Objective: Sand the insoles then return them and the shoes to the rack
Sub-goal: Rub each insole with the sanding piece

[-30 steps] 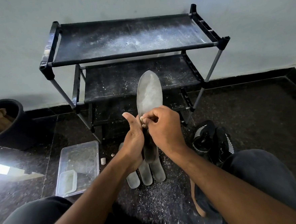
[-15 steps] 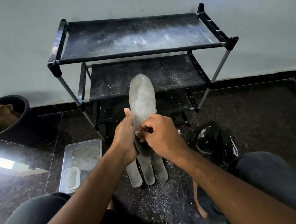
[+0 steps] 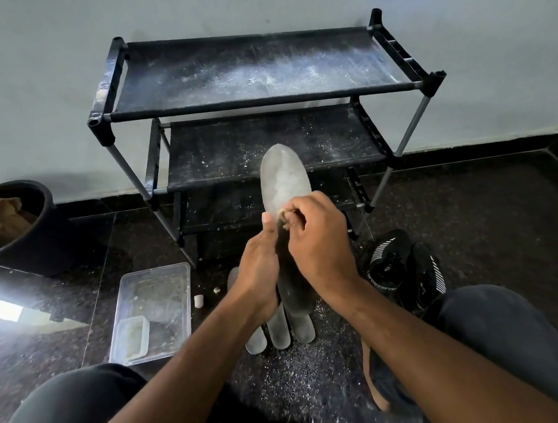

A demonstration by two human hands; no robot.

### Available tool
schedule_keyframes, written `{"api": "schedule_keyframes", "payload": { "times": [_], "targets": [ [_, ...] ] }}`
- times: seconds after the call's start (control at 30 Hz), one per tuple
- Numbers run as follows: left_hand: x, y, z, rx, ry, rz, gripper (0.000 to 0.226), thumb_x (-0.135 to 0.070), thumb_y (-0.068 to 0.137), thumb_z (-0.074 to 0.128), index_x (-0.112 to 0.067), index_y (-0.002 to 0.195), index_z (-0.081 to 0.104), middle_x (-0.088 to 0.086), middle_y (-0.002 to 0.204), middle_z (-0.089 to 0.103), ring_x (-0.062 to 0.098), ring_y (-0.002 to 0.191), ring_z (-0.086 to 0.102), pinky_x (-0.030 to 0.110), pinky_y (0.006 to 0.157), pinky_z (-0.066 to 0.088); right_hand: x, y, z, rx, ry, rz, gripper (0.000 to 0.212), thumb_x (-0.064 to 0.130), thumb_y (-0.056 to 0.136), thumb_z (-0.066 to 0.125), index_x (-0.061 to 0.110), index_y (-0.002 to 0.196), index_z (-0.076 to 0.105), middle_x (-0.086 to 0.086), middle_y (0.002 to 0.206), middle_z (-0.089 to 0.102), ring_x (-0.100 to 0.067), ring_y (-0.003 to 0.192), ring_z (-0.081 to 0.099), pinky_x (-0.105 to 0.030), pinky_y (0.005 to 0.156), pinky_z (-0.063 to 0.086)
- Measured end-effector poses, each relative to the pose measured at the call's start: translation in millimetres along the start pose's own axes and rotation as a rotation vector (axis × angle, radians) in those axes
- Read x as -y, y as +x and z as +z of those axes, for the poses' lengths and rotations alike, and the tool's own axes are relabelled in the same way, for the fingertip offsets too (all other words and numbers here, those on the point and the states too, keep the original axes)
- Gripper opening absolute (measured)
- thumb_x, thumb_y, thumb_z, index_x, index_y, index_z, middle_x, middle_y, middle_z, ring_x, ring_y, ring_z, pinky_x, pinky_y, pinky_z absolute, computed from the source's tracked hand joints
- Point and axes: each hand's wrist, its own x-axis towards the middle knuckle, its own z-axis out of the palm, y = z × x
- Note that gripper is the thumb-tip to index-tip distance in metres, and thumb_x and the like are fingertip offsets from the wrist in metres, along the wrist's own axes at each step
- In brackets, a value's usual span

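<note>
Dusty floor [image 3: 468,204]: 3 insoles [image 3: 279,330], shoes [image 3: 404,268], tub [image 3: 156,312].

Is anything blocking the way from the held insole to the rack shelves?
Nothing visible. The left hand grips the insole upright in front of the rack, the right hand works its face, and the dusty shelves hold nothing.

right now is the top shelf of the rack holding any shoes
No, the top shelf holds only pale dust; the black shoes sit on the floor.
</note>
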Motion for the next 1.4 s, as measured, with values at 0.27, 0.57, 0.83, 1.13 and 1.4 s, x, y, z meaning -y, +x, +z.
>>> {"api": "schedule_keyframes", "payload": {
  "times": [0.27, 0.57, 0.83, 1.13, 1.4],
  "targets": [
    [-20, 9, -12, -0.086, -0.225, -0.006, 0.062, -0.049, 0.111, 0.034, 0.001, 0.130, 0.063, 0.022, 0.121, 0.074, 0.030, 0.114, 0.073, 0.042, 0.101, 0.054, 6, -7, 6, 0.256, -0.053, -0.030, 0.007, 0.011, 0.094, 0.065, 0.007, 0.096, 0.069, -0.003, 0.095, 0.061, -0.017, 0.087, 0.060, -0.036, 0.078, 0.055],
    [-6, 5, 0, -0.049, -0.071, 0.048, 0.056, -0.045, 0.112, 0.035, -0.002, 0.123, 0.070, 0.019, 0.116, 0.076, 0.028, 0.111, 0.074, 0.040, 0.098, 0.057, 0, -12, 7, 0.091, -0.073, -0.100, 0.011, 0.005, 0.095, 0.059, 0.003, 0.094, 0.070, -0.004, 0.092, 0.058, -0.020, 0.086, 0.059, -0.039, 0.073, 0.055],
    [-17, 8, -11, -0.034, -0.173, 0.012, 0.061, -0.047, 0.112, 0.033, 0.002, 0.129, 0.064, 0.024, 0.122, 0.072, 0.032, 0.116, 0.071, 0.042, 0.100, 0.055, 4, -10, 9, 0.167, -0.065, -0.097, 0.010, 0.009, 0.097, 0.059, 0.006, 0.099, 0.069, -0.001, 0.096, 0.056, -0.017, 0.088, 0.058, -0.035, 0.077, 0.054],
    [-9, 3, -2, 0.009, -0.094, 0.065, 0.054, -0.039, 0.113, 0.034, 0.003, 0.124, 0.067, 0.024, 0.119, 0.073, 0.029, 0.112, 0.073, 0.036, 0.094, 0.058, -5, -1, 2, 0.074, -0.063, -0.027, 0.009, 0.006, 0.095, 0.059, 0.005, 0.092, 0.068, -0.002, 0.093, 0.059, -0.019, 0.087, 0.059, -0.039, 0.075, 0.054],
    [-15, 2, -5, 0.003, -0.114, 0.080, 0.051, -0.037, 0.113, 0.036, 0.002, 0.123, 0.068, 0.021, 0.120, 0.074, 0.028, 0.113, 0.073, 0.036, 0.097, 0.055, 1, -5, 2, 0.091, -0.031, -0.046, 0.009, 0.009, 0.095, 0.060, 0.007, 0.089, 0.066, 0.000, 0.091, 0.057, -0.017, 0.083, 0.058, -0.037, 0.073, 0.054]
  ]
}}
